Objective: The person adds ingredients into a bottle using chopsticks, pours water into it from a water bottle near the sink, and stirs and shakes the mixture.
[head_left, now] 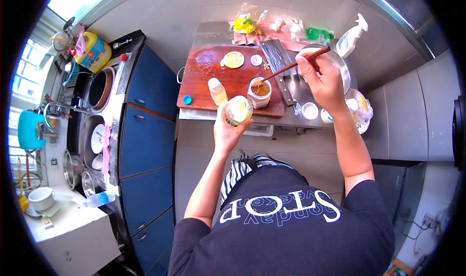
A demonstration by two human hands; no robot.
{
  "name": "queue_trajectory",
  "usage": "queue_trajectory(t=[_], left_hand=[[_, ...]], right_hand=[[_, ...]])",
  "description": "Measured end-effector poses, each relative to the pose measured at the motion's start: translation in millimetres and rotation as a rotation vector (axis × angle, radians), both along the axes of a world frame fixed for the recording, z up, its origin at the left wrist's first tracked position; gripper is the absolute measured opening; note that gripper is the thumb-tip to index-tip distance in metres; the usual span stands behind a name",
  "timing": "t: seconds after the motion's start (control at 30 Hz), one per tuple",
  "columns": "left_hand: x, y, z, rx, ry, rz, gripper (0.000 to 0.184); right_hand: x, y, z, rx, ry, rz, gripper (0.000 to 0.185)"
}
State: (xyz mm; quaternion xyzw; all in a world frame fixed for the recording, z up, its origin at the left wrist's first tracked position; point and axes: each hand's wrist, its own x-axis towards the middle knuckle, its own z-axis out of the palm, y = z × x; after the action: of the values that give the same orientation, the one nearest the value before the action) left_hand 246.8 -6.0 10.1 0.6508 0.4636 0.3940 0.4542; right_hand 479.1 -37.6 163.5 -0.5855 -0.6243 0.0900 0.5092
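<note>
Your hands were apart: left hand (226,134) clasped glass (239,109); right hand (322,82) pinched wooden utensil (286,69), slanting leftward into jar (259,101) just beyond glass.

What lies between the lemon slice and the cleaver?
A small, pale round piece and some brownish bits lie between the lemon slice and the cleaver, as the head view shows.
</note>
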Motion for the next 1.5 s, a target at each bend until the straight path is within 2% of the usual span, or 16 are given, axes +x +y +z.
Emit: queue_trajectory(t=[0.2,0.23,0.37,0.47,0.63,0.77,0.9,1.0,1.07,1.13,1.17,1.23,1.33,1.4,1.47,1.5], left_hand=[[3,4,13,0.031,0.041,-0.004,0.069],[3,5,13,0.020,0.038,-0.007,0.069],[4,9,7,0.002,0.035,-0.020,0.069],[4,8,11,0.019,0.029,-0.024,0.068],[3,6,13,0.003,0.023,-0.054,0.067],[1,2,13,-0.031,0.038,-0.046,0.067],[0,-1,12,0.011,0.065,-0.032,0.068],[-1,-4,13,0.004,0.102,-0.028,0.068],[-4,-3,8,-0.001,0.077,-0.033,0.077],[-6,-3,10,-0.008,0.070,-0.027,0.077],[-6,-3,8,0.003,0.071,-0.026,0.077],[-5,-3,8,0.014,0.073,-0.030,0.077],[-2,-4,9,-0.036,0.096,-0.042,0.076],[-3,-5,6,0.039,0.066,-0.004,0.071],[-4,-3,5,0.028,0.032,-0.023,0.073],[-4,-2,-1,0.049,0.063,-0.014,0.073]], right_hand=[[5,-5,19,0.138,0.122,0.002,0.017],[4,-11,27,0.099,0.153,-0.018,0.018],[-3,-22,51,0.221,0.274,0.117,0.016],[-15,-25,55,0.160,0.324,0.171,0.015],[-37,-8,35,-0.006,0.110,0.186,0.013],[-52,12,5,-0.102,-0.029,0.395,0.013],[-57,16,-11,-0.188,-0.291,0.539,0.013],[-59,22,-20,-0.215,-0.195,0.576,0.013],[-61,21,-18,-0.457,0.140,0.509,0.016],[-60,22,-23,-0.287,0.071,0.476,0.015],[-60,22,-22,-0.288,0.071,0.478,0.015],[-61,22,-17,-0.187,-0.274,0.554,0.015],[-62,23,-24,-0.279,-0.147,0.603,0.015],[-62,23,-20,-0.407,0.163,0.485,0.014],[-59,23,-25,-0.299,0.136,0.461,0.012],[-59,21,-24,-0.223,-0.046,0.485,0.012]])
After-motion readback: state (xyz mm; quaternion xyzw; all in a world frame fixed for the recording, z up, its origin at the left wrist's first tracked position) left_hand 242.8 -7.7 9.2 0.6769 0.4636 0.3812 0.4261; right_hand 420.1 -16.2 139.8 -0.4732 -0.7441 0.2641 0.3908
